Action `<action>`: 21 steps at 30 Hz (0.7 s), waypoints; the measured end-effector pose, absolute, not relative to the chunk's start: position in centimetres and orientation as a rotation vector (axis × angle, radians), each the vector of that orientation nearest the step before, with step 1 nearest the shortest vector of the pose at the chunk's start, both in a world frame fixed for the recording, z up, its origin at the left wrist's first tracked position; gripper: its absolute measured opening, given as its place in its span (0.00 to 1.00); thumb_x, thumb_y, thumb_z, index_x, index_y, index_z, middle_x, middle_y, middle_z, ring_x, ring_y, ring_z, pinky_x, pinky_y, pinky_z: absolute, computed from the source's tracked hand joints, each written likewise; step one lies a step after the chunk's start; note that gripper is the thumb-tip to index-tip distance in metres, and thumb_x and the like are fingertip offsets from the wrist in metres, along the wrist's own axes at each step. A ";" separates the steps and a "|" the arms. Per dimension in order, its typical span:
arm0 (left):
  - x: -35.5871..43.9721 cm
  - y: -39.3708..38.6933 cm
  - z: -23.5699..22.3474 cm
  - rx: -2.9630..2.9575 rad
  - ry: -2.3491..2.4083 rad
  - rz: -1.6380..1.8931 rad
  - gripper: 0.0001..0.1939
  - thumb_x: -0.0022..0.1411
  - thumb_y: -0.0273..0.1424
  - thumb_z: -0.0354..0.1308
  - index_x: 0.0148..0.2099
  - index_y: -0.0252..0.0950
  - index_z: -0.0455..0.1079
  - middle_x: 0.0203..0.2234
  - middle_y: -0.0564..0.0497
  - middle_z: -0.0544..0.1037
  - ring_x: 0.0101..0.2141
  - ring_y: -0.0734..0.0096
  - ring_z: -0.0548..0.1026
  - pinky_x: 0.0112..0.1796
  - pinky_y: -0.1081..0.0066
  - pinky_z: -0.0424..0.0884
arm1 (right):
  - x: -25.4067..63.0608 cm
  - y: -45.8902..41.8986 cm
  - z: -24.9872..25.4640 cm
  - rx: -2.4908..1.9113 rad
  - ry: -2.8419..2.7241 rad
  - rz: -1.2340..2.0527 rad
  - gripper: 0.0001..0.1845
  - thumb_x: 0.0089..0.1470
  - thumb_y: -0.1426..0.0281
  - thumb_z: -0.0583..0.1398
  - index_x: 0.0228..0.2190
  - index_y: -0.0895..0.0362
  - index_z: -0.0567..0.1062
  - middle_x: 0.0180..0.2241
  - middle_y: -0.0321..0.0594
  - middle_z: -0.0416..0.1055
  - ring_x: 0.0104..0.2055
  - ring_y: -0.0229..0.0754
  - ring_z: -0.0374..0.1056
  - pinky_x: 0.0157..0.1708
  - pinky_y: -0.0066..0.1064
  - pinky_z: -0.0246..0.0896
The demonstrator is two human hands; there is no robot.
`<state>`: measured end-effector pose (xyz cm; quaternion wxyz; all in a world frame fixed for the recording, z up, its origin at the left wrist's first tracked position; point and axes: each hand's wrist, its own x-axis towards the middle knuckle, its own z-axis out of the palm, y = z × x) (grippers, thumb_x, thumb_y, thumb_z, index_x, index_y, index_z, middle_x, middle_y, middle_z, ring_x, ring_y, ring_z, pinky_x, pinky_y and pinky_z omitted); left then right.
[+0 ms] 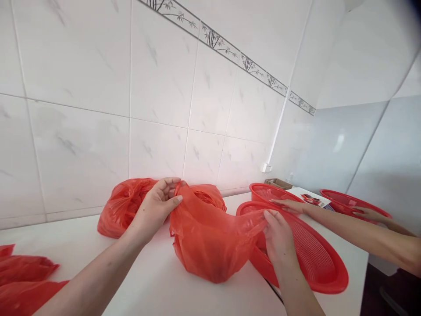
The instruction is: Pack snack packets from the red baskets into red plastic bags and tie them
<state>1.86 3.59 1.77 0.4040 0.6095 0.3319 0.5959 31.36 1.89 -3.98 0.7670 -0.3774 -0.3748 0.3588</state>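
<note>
A thin red plastic bag hangs stretched between my two hands, its lower part bulging with contents I cannot make out. My left hand pinches the bag's upper left corner between thumb and fingers. On the opposite side, my right hand is closed on the other top corner, in front of a red plastic basket with a mesh wall. Behind my left hand sits another filled red bag, and one more red bag rests against the wall behind the held one.
More red bags lie at the left on the white table. Further right are a second red basket, a third basket, a printed box and a cardboard tray. A co-worker's arms reach in from the right.
</note>
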 end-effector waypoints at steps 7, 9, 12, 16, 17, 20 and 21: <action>1.9 3.3 2.2 1.854 1.060 1.448 0.27 0.55 0.35 0.59 0.58 0.44 0.64 0.46 0.48 0.76 0.45 0.60 0.74 0.41 0.66 0.73 | 28.6 4.6 -2.2 -0.695 -0.824 0.974 0.11 0.43 0.64 0.67 0.27 0.55 0.72 0.32 0.36 0.74 0.35 0.38 0.70 0.37 0.29 0.65; 1.6 3.4 2.1 1.901 1.132 1.472 0.23 0.55 0.37 0.59 0.54 0.44 0.69 0.41 0.49 0.79 0.43 0.59 0.75 0.40 0.67 0.73 | 27.3 5.1 -1.7 -0.623 -0.813 1.026 0.11 0.43 0.65 0.67 0.28 0.54 0.72 0.33 0.35 0.74 0.38 0.39 0.71 0.40 0.31 0.66; 1.5 3.3 2.5 2.105 1.266 1.600 0.13 0.55 0.39 0.58 0.43 0.46 0.76 0.33 0.53 0.81 0.35 0.60 0.77 0.34 0.70 0.71 | 25.6 5.3 -1.2 -0.527 -0.781 1.085 0.12 0.44 0.65 0.67 0.30 0.53 0.70 0.32 0.33 0.73 0.39 0.39 0.71 0.41 0.31 0.66; 2.0 3.1 3.0 2.446 1.244 1.823 0.10 0.58 0.38 0.54 0.32 0.45 0.76 0.27 0.53 0.77 0.27 0.66 0.73 0.29 0.71 0.68 | 24.4 5.3 -1.4 -0.438 -0.794 1.143 0.12 0.49 0.61 0.65 0.30 0.53 0.68 0.20 0.27 0.64 0.20 0.29 0.59 0.23 0.22 0.60; 2.2 3.1 3.0 2.478 1.247 1.829 0.10 0.59 0.37 0.53 0.31 0.44 0.74 0.26 0.53 0.76 0.26 0.67 0.72 0.28 0.72 0.66 | 24.2 5.3 -1.6 -0.432 -0.813 1.174 0.13 0.51 0.58 0.63 0.29 0.53 0.68 0.17 0.25 0.60 0.16 0.28 0.52 0.17 0.21 0.52; 3.2 3.4 2.7 2.422 1.314 1.746 0.10 0.58 0.37 0.54 0.27 0.41 0.68 0.22 0.54 0.70 0.22 0.71 0.66 0.24 0.73 0.61 | 23.8 5.2 -2.3 -0.439 -0.889 1.254 0.20 0.54 0.49 0.55 0.29 0.54 0.69 0.12 0.24 0.53 0.12 0.27 0.38 0.13 0.21 0.37; 3.6 3.5 2.6 2.357 1.311 1.698 0.10 0.58 0.38 0.55 0.26 0.40 0.66 0.21 0.55 0.69 0.21 0.72 0.65 0.23 0.73 0.60 | 23.7 5.1 -2.4 -0.455 -0.925 1.250 0.22 0.55 0.48 0.54 0.31 0.54 0.70 0.11 0.25 0.53 0.12 0.28 0.38 0.13 0.22 0.36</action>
